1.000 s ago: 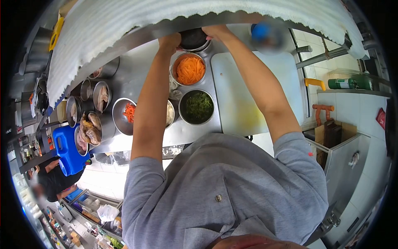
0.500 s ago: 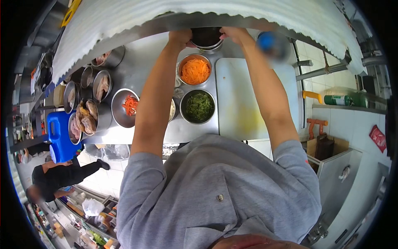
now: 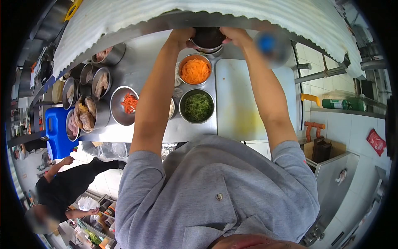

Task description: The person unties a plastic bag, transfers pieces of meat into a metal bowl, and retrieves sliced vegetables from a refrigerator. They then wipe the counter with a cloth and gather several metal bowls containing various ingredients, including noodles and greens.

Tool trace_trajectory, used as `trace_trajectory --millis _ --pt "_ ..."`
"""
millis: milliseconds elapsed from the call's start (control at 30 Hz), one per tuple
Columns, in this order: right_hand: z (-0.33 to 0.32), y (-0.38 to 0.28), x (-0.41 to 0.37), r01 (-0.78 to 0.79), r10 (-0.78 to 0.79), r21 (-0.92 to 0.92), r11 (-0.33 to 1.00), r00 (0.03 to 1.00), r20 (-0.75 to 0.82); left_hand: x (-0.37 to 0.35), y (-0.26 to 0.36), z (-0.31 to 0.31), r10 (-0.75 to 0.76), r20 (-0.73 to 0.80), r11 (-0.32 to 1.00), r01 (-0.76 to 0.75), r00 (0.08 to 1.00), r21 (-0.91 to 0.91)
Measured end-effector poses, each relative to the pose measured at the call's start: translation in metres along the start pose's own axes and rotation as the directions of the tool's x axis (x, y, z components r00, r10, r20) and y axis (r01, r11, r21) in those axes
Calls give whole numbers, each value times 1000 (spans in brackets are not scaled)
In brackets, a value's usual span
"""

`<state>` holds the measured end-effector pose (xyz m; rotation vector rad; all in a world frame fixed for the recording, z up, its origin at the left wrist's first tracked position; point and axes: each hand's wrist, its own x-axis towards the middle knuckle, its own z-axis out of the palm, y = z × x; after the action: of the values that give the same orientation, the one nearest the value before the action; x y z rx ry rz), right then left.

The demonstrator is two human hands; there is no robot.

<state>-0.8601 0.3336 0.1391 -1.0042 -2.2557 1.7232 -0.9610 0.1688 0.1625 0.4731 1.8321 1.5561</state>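
Note:
At the back of the steel counter, my left hand (image 3: 182,38) and my right hand (image 3: 235,36) are closed on opposite sides of the rim of a dark-looking bowl (image 3: 208,37). Another metal rim shows just beneath that bowl. Nearer to me stand a bowl of orange strips (image 3: 195,71) and, in front of it, a bowl of shredded greens (image 3: 197,106). A white cutting board (image 3: 240,99) with a yellow stain lies under my right forearm. Left of my left forearm is a bowl with red strips (image 3: 129,103). Another bowl is partly hidden behind that forearm.
Several metal bowls of raw meat (image 3: 86,114) stand on the left, beside a blue jug (image 3: 59,132). A person in black (image 3: 68,184) is at lower left. A metal shelf edge (image 3: 145,31) overhangs the counter's back. A blurred blue item (image 3: 265,42) is right of my right hand.
The person in black has moved right, with the arms now spread. My hands and the dark bowl stay nearly in place, while the whole view has shifted slightly.

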Motion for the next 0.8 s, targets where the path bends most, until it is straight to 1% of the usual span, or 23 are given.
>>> trace_trajectory --millis 33,67,100,133,167,200,233,267,300,333,400,433,467,500,533,567,600,633,667,733,767,800 --pt "0 0 1 76 -75 97 992 997 -17 2 3 -3 -2 -4 1000 2 1000 -1" --pt "-4 -2 4 72 -71 97 993 997 -11 5 7 -7 -58 28 998 57 998 10" --pt "-11 -7 10 96 -97 57 994 995 22 7 11 -11 -110 60 994 109 992 22" --pt "-17 -11 12 122 -122 18 992 991 56 4 15 -14 -111 59 994 110 992 21" --pt "-26 -1 25 122 -122 17 992 991 56 0 18 -17 -88 90 995 91 992 -29" --pt "-34 8 37 238 -232 -51 970 968 91 -3 22 -20 -62 119 994 72 991 -79" --pt "-36 7 38 351 -336 -114 929 932 134 -3 19 -26 -61 117 994 71 991 -80" --pt "-35 6 41 355 -340 -112 928 931 136 -4 17 -35 -23 171 988 49 985 -149" --pt "-31 5 43 352 -341 -50 935 927 154 -4 15 -43 17 221 975 32 975 -219" --pt "-26 -2 37 344 -341 12 939 924 175 -8 13 -52 15 215 975 34 977 -219" --pt "-12 -17 25 322 -344 132 938 912 223 -20 12 -69 81 178 927 -9 981 -374" --pt "-3 -22 17 300 -343 192 934 905 251 -27 13 -76 74 166 926 -6 983 -378" --pt "7 -29 6 299 -343 193 935 900 268 -34 17 -85 25 101 932 13 995 -361" --pt "18 -35 -5 271 -286 90 958 922 260 -42 19 -94 -23 29 937 32 999 -347" --pt "30 -40 -10 241 -231 -10 971 941 248 -49 14 -107 -29 5 936 29 1000 -351" --pt "47 -31 -7 333 -319 -23 943 919 231 -57 8 -120 -50 -38 929 32 998 -369" --pt "64 -22 -4 339 -326 -14 941 913 246 -64 5 -134 -68 -76 922 33 995 -385" --pt "84 -23 -11 503 -449 -294 812 862 236 -79 5 -147 -102 -45 905 74 994 -420" --pt "104 -24 -20 594 -557 -548 589 789 258 -96 4 -157 -100 -53 906 69 994 -418" --pt "151 -16 -36 678 -531 -598 427 724 440 -131 3 -172 -141 -312 933 21 940 -358" --pt "169 -16 -48 737 -514 -636 227 646 565 -148 0 -183 -139 -320 934 17 937 -356" --pt "185 -15 -58 775 -468 -631 17 564 680 -166 -3 -196 -141 -299 940 34 944 -338"
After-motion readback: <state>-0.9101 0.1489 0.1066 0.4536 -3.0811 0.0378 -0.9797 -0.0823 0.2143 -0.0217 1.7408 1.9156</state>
